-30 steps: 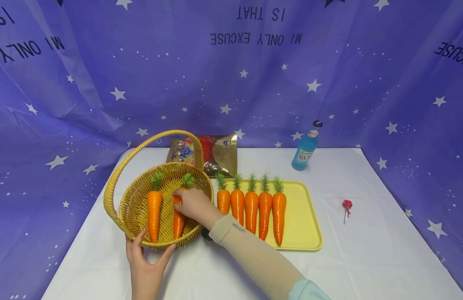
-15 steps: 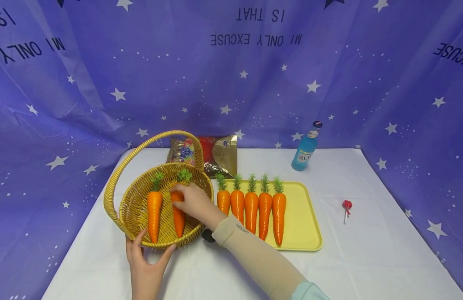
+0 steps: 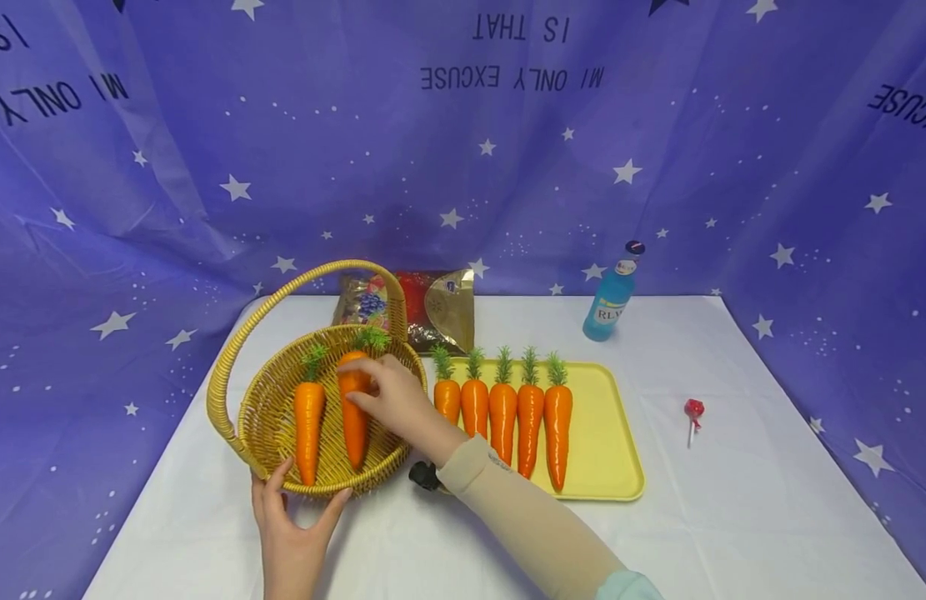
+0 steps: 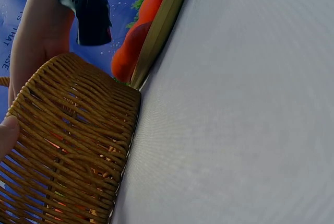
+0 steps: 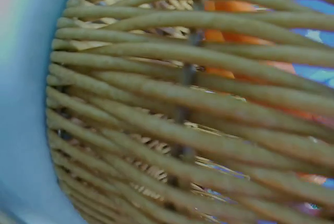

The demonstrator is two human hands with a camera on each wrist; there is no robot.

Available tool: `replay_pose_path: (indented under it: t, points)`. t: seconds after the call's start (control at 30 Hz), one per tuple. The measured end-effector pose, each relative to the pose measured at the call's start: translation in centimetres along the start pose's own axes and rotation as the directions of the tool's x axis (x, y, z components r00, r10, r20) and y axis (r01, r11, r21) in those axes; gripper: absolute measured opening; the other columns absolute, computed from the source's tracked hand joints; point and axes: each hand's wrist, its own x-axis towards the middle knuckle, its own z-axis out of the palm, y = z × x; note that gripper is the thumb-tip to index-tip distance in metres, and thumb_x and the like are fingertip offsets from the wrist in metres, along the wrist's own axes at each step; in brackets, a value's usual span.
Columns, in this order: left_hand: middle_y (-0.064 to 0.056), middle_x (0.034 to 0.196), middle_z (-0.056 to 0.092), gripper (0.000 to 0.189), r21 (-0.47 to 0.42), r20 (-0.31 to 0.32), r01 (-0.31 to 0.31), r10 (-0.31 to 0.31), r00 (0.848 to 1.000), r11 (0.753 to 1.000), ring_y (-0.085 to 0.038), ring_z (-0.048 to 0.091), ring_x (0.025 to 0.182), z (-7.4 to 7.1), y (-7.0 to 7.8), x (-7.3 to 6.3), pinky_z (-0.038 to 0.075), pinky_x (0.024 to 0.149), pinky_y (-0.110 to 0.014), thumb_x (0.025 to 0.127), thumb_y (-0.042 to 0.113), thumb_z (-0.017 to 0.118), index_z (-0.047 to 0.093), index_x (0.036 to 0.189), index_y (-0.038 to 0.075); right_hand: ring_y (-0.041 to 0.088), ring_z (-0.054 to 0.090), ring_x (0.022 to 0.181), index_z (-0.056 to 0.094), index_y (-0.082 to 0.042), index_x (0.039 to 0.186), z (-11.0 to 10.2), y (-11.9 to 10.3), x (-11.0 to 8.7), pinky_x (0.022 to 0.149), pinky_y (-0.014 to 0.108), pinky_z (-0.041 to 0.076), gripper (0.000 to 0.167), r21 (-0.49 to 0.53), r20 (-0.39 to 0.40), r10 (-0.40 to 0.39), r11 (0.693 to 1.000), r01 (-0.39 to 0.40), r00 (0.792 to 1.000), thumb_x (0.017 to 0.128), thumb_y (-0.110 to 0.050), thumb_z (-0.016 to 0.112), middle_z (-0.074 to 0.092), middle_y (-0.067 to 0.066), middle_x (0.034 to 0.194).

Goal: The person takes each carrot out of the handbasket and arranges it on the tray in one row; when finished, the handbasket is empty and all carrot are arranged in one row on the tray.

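Observation:
A wicker basket (image 3: 402, 471) with an arched handle stands on the left of the table. My left hand (image 3: 293, 533) holds its near side, finger and thumb tips at the rim. Inside, a carrot (image 3: 308, 429) with a green top lies on the left. To its right, my right hand (image 3: 402, 404) grips a second carrot (image 3: 355, 442) by its upper part, fingers over its right side; its green top overlaps the far rim. In the left wrist view a fingertip (image 4: 8, 132) touches the basket wall (image 4: 78, 130). The right wrist view is filled by basket weave (image 5: 182, 88).
Right of the basket, a yellow tray (image 3: 601, 433) bears a row of several carrots (image 3: 503, 417). A shiny snack bag (image 3: 432, 308) lies behind the basket. A blue bottle (image 3: 611, 304) stands at the back right, and a red lollipop (image 3: 693, 408) lies on the right.
The right hand has shifted the gripped carrot up and slightly left, toward the far rim of the basket. The left hand and the basket have stayed in place.

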Motion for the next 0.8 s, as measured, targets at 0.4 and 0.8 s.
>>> replay_pose_path:
  t: [0.4, 0.8]
  points:
    - [-0.014, 0.159, -0.011, 0.088, 0.009, 0.016, 0.034, -0.034, 0.999, 0.999, -0.034, -0.003, 0.144, 0.1, 0.1, 0.0, 0.015, 0.112, -0.062, 0.077, 0.021, 0.083, 0.029, 0.146, 0.01, 0.008, 0.059, 0.091, 0.065, -0.025, 0.126, -3.0, -0.6, -2.2, 0.078, 0.015, 0.053, 0.037, 0.241, -0.174, -0.095, 0.961, 0.136, 0.98, 0.09, -0.019, 0.07, 0.054, 0.001, 0.113]
    - [-0.014, 0.158, -0.014, 0.091, 0.01, 0.035, 0.06, -0.06, 0.998, 0.998, -0.036, -0.006, 0.144, 0.0, 0.2, 0.0, 0.012, 0.113, -0.06, 0.078, 0.024, 0.083, 0.026, 0.148, 0.011, 0.016, 0.058, 0.093, 0.065, -0.027, 0.123, -8.4, 0.1, -5.6, 0.081, 0.025, 0.056, 0.036, 0.33, -0.312, -0.044, 0.932, 0.151, 0.949, 0.089, -0.018, 0.071, 0.054, 0.001, 0.115]
